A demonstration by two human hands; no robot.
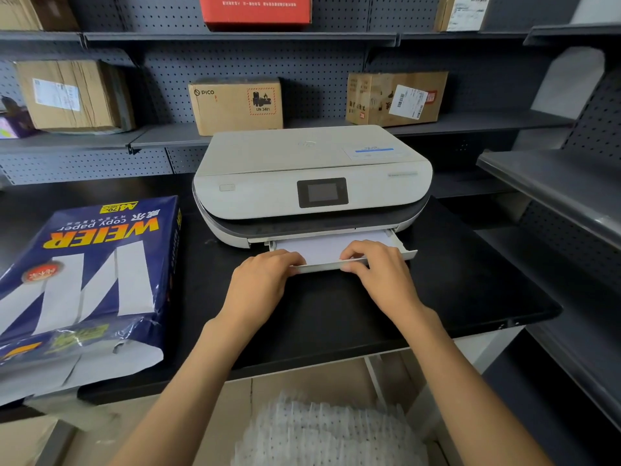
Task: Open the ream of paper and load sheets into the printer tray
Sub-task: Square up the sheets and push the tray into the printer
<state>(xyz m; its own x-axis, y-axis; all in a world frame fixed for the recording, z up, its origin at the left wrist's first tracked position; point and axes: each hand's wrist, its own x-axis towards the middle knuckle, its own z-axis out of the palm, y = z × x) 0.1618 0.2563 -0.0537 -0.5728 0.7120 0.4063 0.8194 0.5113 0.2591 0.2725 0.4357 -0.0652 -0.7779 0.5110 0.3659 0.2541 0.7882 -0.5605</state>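
A white printer [312, 176] stands on a black table [336, 317]. Its paper tray [403, 252] is pulled partly out at the front, with white sheets [322, 247] lying in it. My left hand [265, 277] grips the tray's front lip on the left, fingers curled over the edge. My right hand [376, 264] grips the same lip on the right, fingertips resting on the sheets. A blue ream of copy paper [84, 280] lies on the table to the left, its wrapper torn open at the near end.
Dark pegboard shelves behind the printer hold cardboard boxes [237, 105], [396, 97], [72, 95] and a red box [255, 10] higher up. A grey shelf [554, 190] juts out on the right, close to the table's edge.
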